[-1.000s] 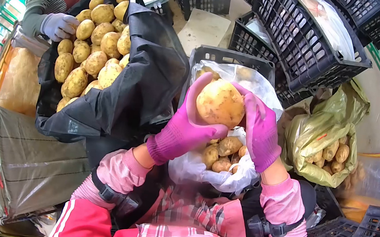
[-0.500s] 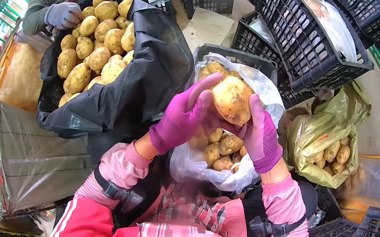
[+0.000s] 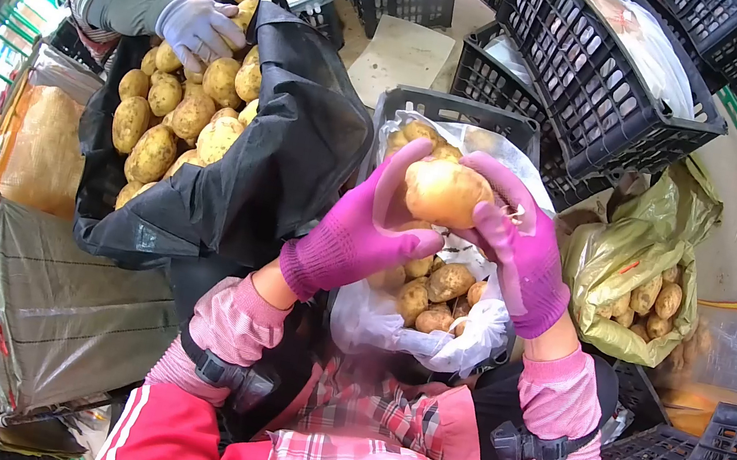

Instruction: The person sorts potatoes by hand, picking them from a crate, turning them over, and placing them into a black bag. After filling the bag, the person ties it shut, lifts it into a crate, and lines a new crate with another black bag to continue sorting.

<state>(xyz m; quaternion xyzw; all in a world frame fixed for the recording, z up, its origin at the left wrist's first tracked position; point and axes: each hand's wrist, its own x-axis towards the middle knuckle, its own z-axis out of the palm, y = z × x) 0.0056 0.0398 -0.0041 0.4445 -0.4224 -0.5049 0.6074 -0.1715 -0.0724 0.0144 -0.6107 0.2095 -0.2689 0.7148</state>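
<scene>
Potato (image 3: 446,192) at the middle of your view has just turned to lie crosswise between your hands, so a different side seems to face you. Your left hand (image 3: 350,232) curves round its nine o'clock end, thumb and fingers apart; whether they press on it, you cannot tell. Your right hand (image 3: 529,256) has its fingers and thumb clamped on the three o'clock end. Under your hands, toward six o'clock, more potatoes (image 3: 449,284) sit in a white plastic liner (image 3: 372,324) inside a black crate (image 3: 506,119). At three o'clock, an olive bag (image 3: 652,216) stands open with potatoes inside. Toward ten, beyond the black cloth (image 3: 296,138), a co-worker's gloved hand (image 3: 197,30) has moved onto the heaped potatoes (image 3: 193,113), clear of yours. Farther off, a large crate (image 3: 601,84) leans at one o'clock.
</scene>
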